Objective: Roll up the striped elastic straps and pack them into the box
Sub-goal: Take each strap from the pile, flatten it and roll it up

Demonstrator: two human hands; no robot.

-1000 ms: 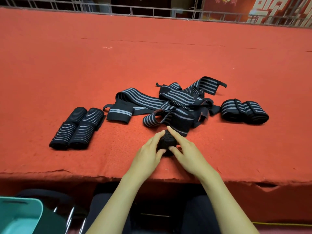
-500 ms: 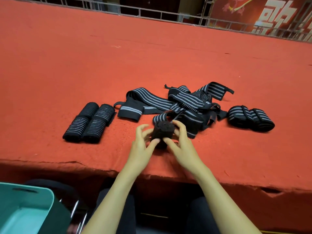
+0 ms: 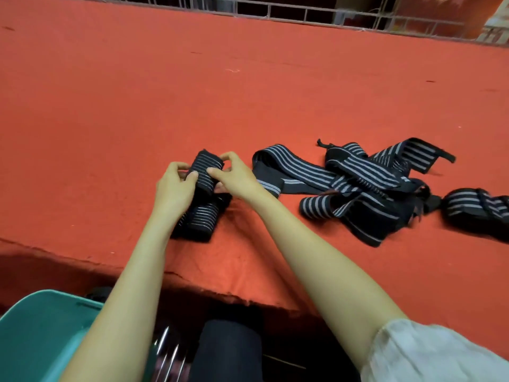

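Note:
A rolled black strap with thin grey stripes is held between both hands just above the red table. My left hand pinches its left side; my right hand pinches its right side with thumb and fingers. Under it lie the other rolled straps, partly hidden by my left wrist. A heap of loose unrolled striped straps spreads to the right. Two more bundled straps lie at the far right edge. The teal box sits low at the bottom left, below the table edge.
The red cloth-covered table stretches far back to a metal railing. Its front edge runs across the lower frame above my dark-trousered knees. Shiny metal bars stand between the box and my legs.
Both hands lifted the finished roll from the table's front middle and carried it left, over the rolled straps lying there. The view swung left and down, showing more of the teal box.

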